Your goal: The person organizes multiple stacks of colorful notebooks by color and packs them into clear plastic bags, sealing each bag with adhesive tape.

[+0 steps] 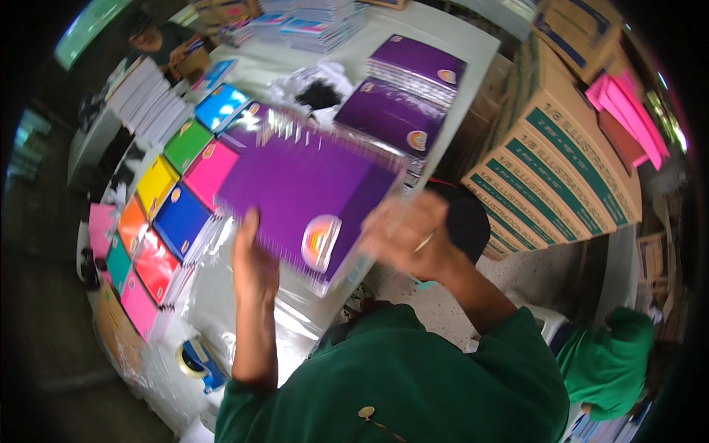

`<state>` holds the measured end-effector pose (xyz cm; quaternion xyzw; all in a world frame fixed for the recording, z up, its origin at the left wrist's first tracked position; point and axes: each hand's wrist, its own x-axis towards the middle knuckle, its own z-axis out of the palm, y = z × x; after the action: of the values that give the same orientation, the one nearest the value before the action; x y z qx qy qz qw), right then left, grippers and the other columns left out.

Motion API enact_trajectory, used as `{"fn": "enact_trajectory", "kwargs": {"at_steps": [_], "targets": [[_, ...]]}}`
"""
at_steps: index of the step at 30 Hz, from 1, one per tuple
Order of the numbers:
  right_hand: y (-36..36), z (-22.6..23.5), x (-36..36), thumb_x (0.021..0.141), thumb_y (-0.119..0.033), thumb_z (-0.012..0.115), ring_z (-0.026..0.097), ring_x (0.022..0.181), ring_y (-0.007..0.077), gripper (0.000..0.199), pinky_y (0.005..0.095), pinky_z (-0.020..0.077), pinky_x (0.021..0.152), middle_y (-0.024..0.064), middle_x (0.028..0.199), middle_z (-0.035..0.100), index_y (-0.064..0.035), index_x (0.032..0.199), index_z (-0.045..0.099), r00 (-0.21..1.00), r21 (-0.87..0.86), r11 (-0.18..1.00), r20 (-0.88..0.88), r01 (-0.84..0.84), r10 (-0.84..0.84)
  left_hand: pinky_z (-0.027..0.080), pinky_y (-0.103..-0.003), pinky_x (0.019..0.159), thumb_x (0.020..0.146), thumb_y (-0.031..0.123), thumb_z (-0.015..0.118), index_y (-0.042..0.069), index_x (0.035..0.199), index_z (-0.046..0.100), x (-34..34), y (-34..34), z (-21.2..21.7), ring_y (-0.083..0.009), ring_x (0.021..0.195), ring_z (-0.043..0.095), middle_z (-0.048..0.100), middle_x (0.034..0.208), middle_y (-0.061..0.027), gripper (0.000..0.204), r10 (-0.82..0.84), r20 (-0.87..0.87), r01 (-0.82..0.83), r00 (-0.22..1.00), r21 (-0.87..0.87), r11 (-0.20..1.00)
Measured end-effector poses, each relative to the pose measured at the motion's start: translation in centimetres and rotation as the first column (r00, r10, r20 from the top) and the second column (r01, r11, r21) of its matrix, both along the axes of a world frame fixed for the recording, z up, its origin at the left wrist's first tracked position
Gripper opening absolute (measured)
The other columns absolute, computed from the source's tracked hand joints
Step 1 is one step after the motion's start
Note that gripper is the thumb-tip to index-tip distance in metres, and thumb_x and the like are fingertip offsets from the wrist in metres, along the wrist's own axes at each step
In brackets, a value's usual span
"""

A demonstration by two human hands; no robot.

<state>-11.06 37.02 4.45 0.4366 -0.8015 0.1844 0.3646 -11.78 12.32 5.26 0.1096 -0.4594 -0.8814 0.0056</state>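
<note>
A purple spiral notebook [295, 184] with a rainbow label near its lower corner is held tilted above the table. My left hand [255, 255] grips its near left edge, with the thumb on the cover. At the notebook's right edge is my right hand [413, 232], with curled fingers smeared by motion and a ring on one finger. Whether it touches the notebook I cannot tell. Beyond the held notebook lie two stacks of purple notebooks, a nearer stack [391, 114] and a farther stack [417, 59].
Left are piles of coloured notebooks, among them a blue notebook [181, 221] and a yellow notebook [156, 184]. A blue tape dispenser [203, 362] sits near the front left. Cardboard boxes [554, 170] rise on the right. One person [159, 48] is at the far left, another [609, 362] lower right.
</note>
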Motion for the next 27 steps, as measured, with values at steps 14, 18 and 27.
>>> {"fn": "enact_trajectory", "kwargs": {"at_steps": [14,18,27], "targets": [[7.3,-8.9,14.3,0.073,0.006,0.060,0.058,0.093,0.0254,0.036,0.0351,0.0450,0.085,0.0160,0.102,0.059,0.0015,0.108,0.054,0.590,-0.397,0.471,0.707,0.788,-0.390,0.055,-0.049,0.072,0.077,0.026,0.070,-0.007,0.120,0.043,-30.2,27.8,0.6,-0.0335,0.090,0.060,0.054,0.109,-0.0206,0.061,-0.008,0.102,0.020,0.995,-0.125,0.992],[8.2,-8.9,14.1,0.075,0.006,0.058,0.058,0.091,0.0233,0.038,0.0319,0.0451,0.081,0.0137,0.097,0.060,0.0000,0.112,0.054,0.525,-0.425,0.331,0.783,0.843,-0.334,0.055,-0.049,0.075,0.078,0.026,0.069,-0.006,0.119,0.043,-30.0,27.2,1.6,-0.0357,0.098,0.057,0.051,0.115,-0.0228,0.058,-0.117,0.186,0.135,0.976,-0.091,0.987],[-0.2,-8.0,2.4,0.079,-0.004,0.060,0.056,0.099,0.0272,0.034,0.0343,0.0397,0.090,0.0138,0.107,0.060,-0.0014,0.112,0.055,0.691,-0.368,0.853,0.723,0.369,0.012,0.042,-0.038,0.091,0.086,0.029,0.058,0.003,0.135,0.030,-12.0,9.6,-3.4,-0.0298,0.115,0.047,0.045,0.128,-0.0175,0.062,-0.006,-0.272,-0.149,0.962,-0.545,0.825]]}}
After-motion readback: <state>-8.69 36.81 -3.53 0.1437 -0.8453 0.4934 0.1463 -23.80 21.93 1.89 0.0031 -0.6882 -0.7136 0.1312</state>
